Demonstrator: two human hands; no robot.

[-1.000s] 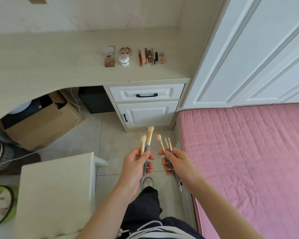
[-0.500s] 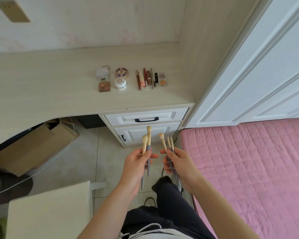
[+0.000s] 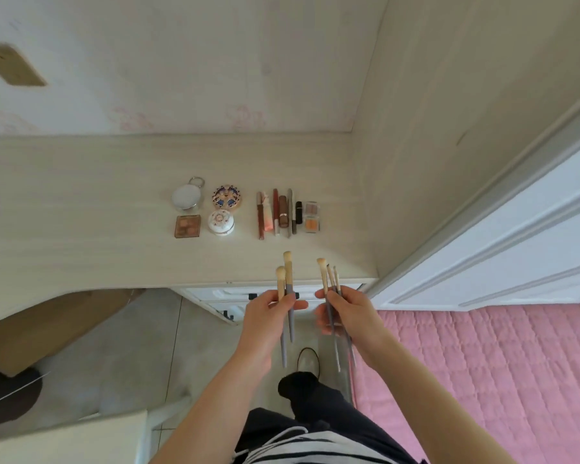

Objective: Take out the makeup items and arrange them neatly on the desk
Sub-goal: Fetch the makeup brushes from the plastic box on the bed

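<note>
Gripping two brushes (image 3: 288, 279), our left hand (image 3: 265, 316) hovers near the desk (image 3: 114, 249) edge. Our right hand (image 3: 352, 313) clamps three thinner brushes (image 3: 323, 276).

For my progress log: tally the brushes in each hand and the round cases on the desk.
Brushes in left hand: 2
Brushes in right hand: 3
Round cases on desk: 3
Total: 8
</note>
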